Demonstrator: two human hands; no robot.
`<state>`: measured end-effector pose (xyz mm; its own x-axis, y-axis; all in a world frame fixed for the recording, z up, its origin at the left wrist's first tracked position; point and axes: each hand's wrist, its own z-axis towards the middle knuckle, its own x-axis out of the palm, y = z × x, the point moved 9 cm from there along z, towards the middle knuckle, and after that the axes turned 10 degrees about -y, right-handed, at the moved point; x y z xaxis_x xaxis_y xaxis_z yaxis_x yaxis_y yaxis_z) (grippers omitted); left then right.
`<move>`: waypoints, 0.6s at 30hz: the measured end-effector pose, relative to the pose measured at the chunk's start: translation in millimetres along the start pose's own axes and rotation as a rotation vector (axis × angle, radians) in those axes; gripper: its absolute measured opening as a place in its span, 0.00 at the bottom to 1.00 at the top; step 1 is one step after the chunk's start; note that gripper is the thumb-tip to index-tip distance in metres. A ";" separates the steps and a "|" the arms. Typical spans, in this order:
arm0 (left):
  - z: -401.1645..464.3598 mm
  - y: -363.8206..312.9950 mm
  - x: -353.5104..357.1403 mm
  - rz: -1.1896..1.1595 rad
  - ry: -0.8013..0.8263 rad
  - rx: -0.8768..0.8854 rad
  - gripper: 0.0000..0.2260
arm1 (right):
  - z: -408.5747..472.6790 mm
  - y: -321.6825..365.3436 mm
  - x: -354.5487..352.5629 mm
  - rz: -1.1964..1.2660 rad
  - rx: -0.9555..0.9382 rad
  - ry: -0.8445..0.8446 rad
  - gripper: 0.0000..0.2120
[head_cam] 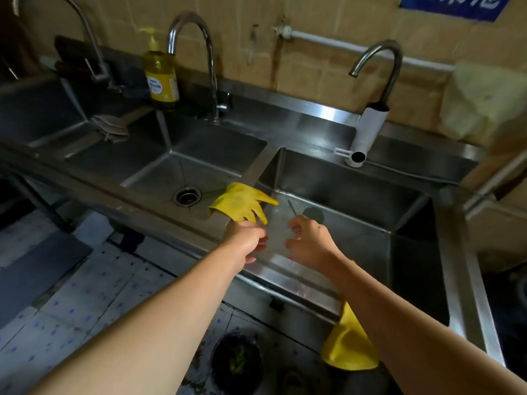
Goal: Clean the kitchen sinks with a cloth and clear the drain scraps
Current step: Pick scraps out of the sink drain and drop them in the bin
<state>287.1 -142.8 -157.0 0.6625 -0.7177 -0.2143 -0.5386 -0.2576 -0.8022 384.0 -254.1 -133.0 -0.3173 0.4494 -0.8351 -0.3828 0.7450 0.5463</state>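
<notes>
The left hand pinches a yellow glove over the wall between the two sinks. The right hand hangs over the right sink's front edge, fingers loosely curled, holding nothing. A gray cloth lies on the far left sink's edge.

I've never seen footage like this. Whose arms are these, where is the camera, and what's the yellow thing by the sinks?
There is no machine: a person wears a camera on the head, looking down at their own bare arms. The left hand pinches a yellow rubber glove lying over the divider between the middle sink and the right sink. The right hand hangs beside it, fingers loosely curled, holding nothing. A second yellow glove hangs over the front edge. A dish soap bottle stands by the middle faucet.
</notes>
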 end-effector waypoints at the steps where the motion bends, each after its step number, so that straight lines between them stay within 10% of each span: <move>1: 7.9 -2.1 6.6 -0.002 -0.007 -0.011 0.08 | 10.1 -6.2 0.9 0.003 0.000 0.014 0.19; 18: 149.0 33.2 99.9 0.226 -0.164 -0.274 0.08 | 150.5 -130.1 118.8 -0.024 -0.078 0.535 0.21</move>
<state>413.0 -126.7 -288.1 0.5734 -0.6691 -0.4729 -0.7851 -0.2838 -0.5505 526.7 -223.5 -312.9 -0.6976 0.1037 -0.7090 -0.4519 0.7042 0.5476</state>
